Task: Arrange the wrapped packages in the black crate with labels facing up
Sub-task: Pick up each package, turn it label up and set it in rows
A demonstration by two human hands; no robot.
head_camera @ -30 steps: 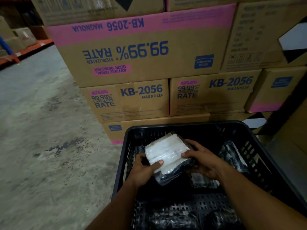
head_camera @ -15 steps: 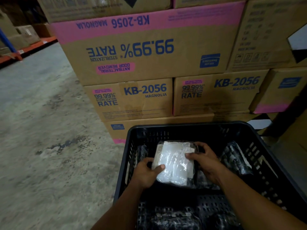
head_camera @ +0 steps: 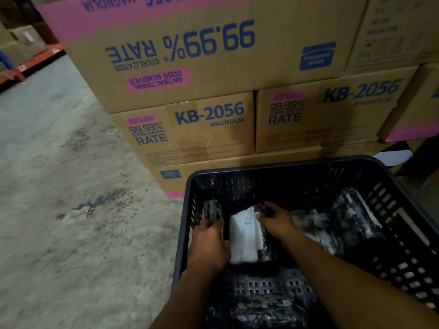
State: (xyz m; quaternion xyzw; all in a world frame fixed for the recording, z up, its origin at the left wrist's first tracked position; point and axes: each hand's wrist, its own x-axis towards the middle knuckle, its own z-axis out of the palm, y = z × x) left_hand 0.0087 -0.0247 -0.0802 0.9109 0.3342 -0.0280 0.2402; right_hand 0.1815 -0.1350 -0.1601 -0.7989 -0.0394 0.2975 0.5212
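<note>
Your left hand [head_camera: 209,243] and right hand [head_camera: 276,220] grasping a white-labelled wrapped package [head_camera: 244,236], label up, in the black crate [head_camera: 261,173]

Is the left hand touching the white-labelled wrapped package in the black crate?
Touching. The head view shows the left hand pressed against the left edge of the white-labelled wrapped package, with no gap.

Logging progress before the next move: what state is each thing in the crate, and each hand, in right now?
Black slotted plastic crate: open, partly filled.
White-labelled wrapped package: label up, gripped by both hands.
Left hand: closed on its left edge.
Right hand: closed on its top right corner.
Dark wrapped packages: lying loose, labels unclear.
</note>
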